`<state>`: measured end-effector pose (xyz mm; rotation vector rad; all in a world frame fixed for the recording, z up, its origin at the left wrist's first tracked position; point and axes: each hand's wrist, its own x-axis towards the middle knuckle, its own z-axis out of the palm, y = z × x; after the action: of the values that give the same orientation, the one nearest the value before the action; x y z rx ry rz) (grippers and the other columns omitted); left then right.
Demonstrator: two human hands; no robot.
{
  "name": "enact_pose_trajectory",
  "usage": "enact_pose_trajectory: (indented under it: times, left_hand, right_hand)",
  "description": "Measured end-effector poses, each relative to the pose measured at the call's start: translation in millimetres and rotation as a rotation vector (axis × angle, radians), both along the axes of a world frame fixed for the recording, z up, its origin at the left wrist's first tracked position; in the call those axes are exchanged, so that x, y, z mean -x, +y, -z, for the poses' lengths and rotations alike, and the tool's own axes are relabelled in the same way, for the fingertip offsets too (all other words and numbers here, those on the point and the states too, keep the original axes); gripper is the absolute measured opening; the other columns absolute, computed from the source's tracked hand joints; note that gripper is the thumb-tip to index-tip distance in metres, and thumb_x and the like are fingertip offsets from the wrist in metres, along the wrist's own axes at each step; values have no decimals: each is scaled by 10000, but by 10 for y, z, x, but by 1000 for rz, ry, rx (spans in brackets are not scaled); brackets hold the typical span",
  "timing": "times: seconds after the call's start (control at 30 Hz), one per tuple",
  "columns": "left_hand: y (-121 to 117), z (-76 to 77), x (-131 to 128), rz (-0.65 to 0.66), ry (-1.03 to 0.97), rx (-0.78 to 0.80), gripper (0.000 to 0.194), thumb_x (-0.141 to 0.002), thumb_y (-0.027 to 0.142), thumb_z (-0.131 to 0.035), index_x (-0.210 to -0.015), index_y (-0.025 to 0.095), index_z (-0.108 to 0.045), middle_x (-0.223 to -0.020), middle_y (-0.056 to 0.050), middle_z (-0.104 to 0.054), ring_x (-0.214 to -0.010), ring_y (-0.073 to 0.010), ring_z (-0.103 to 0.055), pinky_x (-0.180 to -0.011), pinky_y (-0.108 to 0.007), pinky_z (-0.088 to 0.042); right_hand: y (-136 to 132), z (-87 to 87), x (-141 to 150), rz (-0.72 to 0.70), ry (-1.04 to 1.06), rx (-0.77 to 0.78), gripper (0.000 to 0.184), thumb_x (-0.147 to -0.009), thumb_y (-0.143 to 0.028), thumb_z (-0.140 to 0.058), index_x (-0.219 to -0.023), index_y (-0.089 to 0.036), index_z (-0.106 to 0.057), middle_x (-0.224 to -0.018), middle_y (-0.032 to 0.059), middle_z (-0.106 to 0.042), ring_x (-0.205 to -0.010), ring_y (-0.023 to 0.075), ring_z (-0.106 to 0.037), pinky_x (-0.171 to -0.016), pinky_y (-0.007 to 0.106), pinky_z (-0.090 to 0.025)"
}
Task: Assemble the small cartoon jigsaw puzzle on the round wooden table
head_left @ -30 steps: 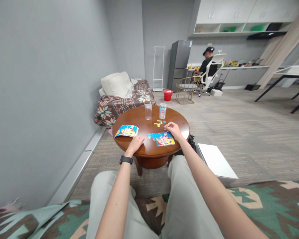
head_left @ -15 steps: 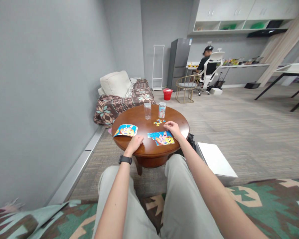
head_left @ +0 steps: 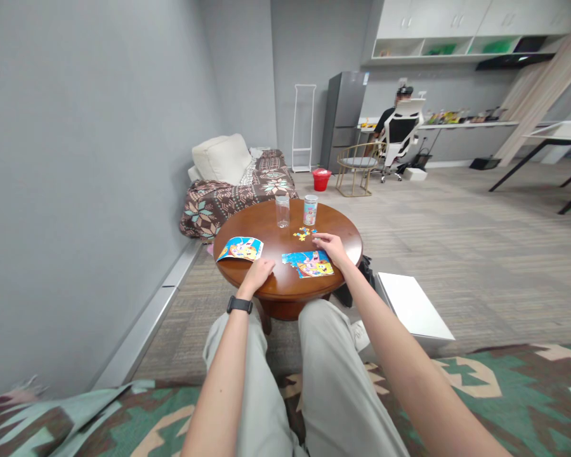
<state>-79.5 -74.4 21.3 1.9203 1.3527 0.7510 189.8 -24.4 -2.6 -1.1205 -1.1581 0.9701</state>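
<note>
My left hand (head_left: 257,277) rests palm down near the table's front edge, with a black watch band (head_left: 240,305) on the wrist; it holds nothing visible. My right hand (head_left: 328,247) lies at the upper right corner of a partly assembled jigsaw puzzle (head_left: 308,264) showing cartoon characters, its fingers pointing toward a small scatter of loose puzzle pieces (head_left: 303,234). Whether those fingers pinch a piece is too small to tell. To the left lies a printed picture card (head_left: 240,249). Behind stand a clear plastic jar (head_left: 282,211) and a cartoon-printed jar (head_left: 310,210).
The round wooden table (head_left: 266,219) stands before my beige-trousered knees (head_left: 271,355). A white box (head_left: 412,308) lies to its right, and a grey wall runs along the left. Beyond are a blanket-covered sofa (head_left: 238,197), a red bucket (head_left: 321,179), and a seated person (head_left: 394,124).
My knees have drawn closer together, and the view has tilted slightly. Both hands stay almost where they were.
</note>
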Motion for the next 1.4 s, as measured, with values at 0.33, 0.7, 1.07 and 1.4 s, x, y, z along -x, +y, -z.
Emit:
enact_pose_trajectory:
  times: [0.33, 0.7, 1.07, 1.4]
  left_hand:
    - [-3, 3, -2, 19, -17, -1, 305, -755, 321, -362, -473, 218, -312, -468, 25, -332, -527, -133, -332, -576, -313, -223]
    - [5, 13, 3, 26, -28, 12, 306, -758, 303, -375, -473, 216, -302, -472, 30, -315, -529, -128, -317, -580, -306, -223]
    - [19, 20, 7, 18, -22, 28, 316, -778, 285, -377, -474, 213, -330, -479, 25, -356, -536, -133, -338, -578, -298, -252]
    - [5, 11, 5, 16, -17, 19, 311, -767, 312, -366, -475, 219, -317, -463, 27, -340, -525, -133, -336, -577, -308, -242]
  right_hand:
    - [-37, -55, 28, -88, -11, -7, 375, -629, -446, -821, -858, -167, -719, -861, 98, -756, -768, 203, -709, -655, 286, -538]
    - [15, 18, -11, 1, -95, -41, 287, -595, -399, -775, -762, -174, -715, -802, 67, -728, -737, 190, -649, -701, 326, -531]
    - [-8, -11, 13, 2, -58, -53, 405, -620, -462, -768, -897, -172, -713, -675, 16, -660, -631, 146, -581, -637, 296, -501]
    - [-43, -53, 32, -13, -31, -10, 439, -578, -454, -795, -898, -171, -697, -712, 37, -678, -660, 165, -611, -666, 314, -504]
